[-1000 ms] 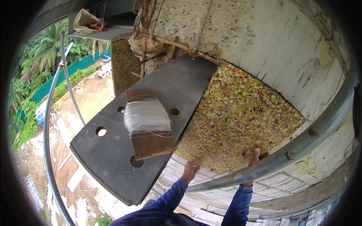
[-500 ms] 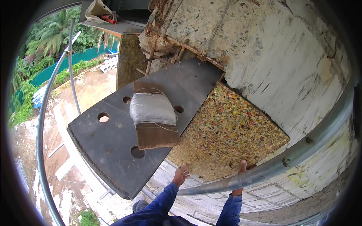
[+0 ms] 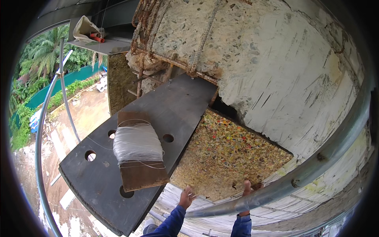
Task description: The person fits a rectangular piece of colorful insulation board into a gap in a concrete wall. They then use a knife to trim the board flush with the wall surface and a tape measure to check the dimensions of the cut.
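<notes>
A flat speckled board (image 3: 233, 154), pressed from yellow, red and brown chips, lies between a dark metal plate and the concrete wall. My left hand (image 3: 186, 197) grips the board's near edge at its left, with curled fingers. Farther right, my right hand (image 3: 247, 189) holds the same edge, thumb upward, and a pipe crosses in front of its wrist. The board's far corner stands apart from the wall, where a dark gap (image 3: 224, 106) shows. The undersides of the fingers are hidden.
The dark plate (image 3: 158, 98) has several round holes. On it rests a brown wooden piece (image 3: 144, 173) wound with white line (image 3: 138, 143). Rusty rebar (image 3: 205, 35) sticks from broken concrete. A curved metal pipe (image 3: 276, 193) passes before me; ground lies far below at left.
Both hands have drawn the speckled board toward me, and the dark gap at the wall has widened. My view has shifted, so the plate and wound line appear lower and farther left.
</notes>
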The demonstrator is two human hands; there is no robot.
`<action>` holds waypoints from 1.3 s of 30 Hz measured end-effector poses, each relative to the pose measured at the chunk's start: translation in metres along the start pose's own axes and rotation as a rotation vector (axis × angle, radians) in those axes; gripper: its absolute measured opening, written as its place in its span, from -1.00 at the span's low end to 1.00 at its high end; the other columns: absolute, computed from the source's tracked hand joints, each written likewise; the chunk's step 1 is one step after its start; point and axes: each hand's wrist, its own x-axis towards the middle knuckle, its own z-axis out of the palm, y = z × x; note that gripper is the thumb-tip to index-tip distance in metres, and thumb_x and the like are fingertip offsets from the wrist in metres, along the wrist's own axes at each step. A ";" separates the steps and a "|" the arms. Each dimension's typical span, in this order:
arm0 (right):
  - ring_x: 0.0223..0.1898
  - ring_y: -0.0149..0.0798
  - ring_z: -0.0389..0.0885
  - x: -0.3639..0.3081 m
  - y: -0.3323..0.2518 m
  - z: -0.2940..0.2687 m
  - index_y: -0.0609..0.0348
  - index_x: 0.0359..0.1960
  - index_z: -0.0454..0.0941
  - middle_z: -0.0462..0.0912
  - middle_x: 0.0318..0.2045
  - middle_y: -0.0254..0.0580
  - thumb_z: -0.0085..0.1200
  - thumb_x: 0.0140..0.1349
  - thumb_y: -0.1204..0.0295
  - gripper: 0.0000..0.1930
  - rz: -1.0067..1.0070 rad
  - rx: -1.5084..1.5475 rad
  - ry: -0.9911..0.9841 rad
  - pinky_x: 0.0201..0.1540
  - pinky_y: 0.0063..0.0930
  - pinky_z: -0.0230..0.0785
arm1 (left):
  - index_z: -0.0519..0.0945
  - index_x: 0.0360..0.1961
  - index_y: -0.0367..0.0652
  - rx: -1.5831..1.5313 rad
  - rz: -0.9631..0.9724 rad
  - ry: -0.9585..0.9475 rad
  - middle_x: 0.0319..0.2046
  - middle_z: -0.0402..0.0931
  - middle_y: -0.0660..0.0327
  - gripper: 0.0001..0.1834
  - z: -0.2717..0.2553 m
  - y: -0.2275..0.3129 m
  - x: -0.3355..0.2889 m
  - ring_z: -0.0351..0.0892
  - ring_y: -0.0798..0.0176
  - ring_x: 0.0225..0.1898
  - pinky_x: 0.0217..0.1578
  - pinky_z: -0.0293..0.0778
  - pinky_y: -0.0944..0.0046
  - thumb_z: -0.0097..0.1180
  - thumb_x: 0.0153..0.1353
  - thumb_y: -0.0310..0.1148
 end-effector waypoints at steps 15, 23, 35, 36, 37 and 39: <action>-0.09 -0.25 0.50 0.008 -0.057 -0.019 0.44 0.20 0.39 0.56 -0.08 -0.11 0.50 0.12 0.01 -0.16 0.125 0.276 -0.111 -0.04 -0.31 0.41 | 0.37 0.18 -0.08 -0.024 0.002 -0.002 0.06 0.45 0.05 -0.35 -0.026 -0.015 0.024 0.52 -0.06 0.05 0.04 0.53 -0.14 0.28 0.29 0.11; -0.06 -0.16 0.51 0.003 -0.034 -0.015 0.47 0.24 0.36 0.56 -0.08 -0.03 0.46 0.16 0.01 -0.14 -0.024 0.112 -0.058 0.01 -0.25 0.43 | 0.44 0.07 -0.06 -0.025 0.014 0.028 -0.07 0.50 0.13 -0.51 -0.018 -0.018 0.016 0.55 -0.01 -0.01 0.06 0.54 -0.13 0.22 0.36 0.05; -0.20 -0.26 0.47 0.002 -0.060 -0.016 0.25 -0.10 0.46 0.51 -0.26 -0.23 0.54 0.08 0.11 -0.41 0.021 0.158 -0.043 -0.12 -0.33 0.35 | 0.38 0.09 -0.02 -0.071 -0.050 0.118 -0.02 0.40 0.07 -0.48 -0.028 -0.023 0.026 0.45 -0.12 0.05 0.13 0.44 -0.31 0.26 0.32 0.05; -0.21 -0.27 0.47 0.004 -0.062 -0.017 0.25 -0.11 0.46 0.50 -0.28 -0.25 0.55 0.07 0.10 -0.40 0.022 0.166 -0.037 -0.12 -0.34 0.35 | 0.39 0.07 -0.02 -0.075 -0.041 0.125 -0.02 0.40 0.07 -0.49 -0.028 -0.023 0.027 0.45 -0.12 0.06 0.14 0.43 -0.31 0.26 0.32 0.05; -0.22 -0.27 0.47 0.004 -0.063 -0.020 0.25 -0.11 0.46 0.51 -0.28 -0.25 0.54 0.08 0.11 -0.41 0.025 0.155 -0.057 -0.13 -0.33 0.35 | 0.39 0.07 -0.02 -0.062 -0.050 0.110 -0.02 0.41 0.07 -0.49 -0.031 -0.023 0.026 0.45 -0.12 0.06 0.14 0.42 -0.32 0.25 0.32 0.06; -0.24 -0.28 0.47 0.004 -0.065 -0.023 0.26 -0.11 0.47 0.51 -0.30 -0.24 0.54 0.08 0.12 -0.41 0.032 0.132 -0.096 -0.14 -0.33 0.36 | 0.39 0.07 -0.01 -0.036 -0.067 0.081 -0.01 0.41 0.07 -0.49 -0.036 -0.022 0.026 0.44 -0.12 0.08 0.15 0.39 -0.33 0.24 0.33 0.07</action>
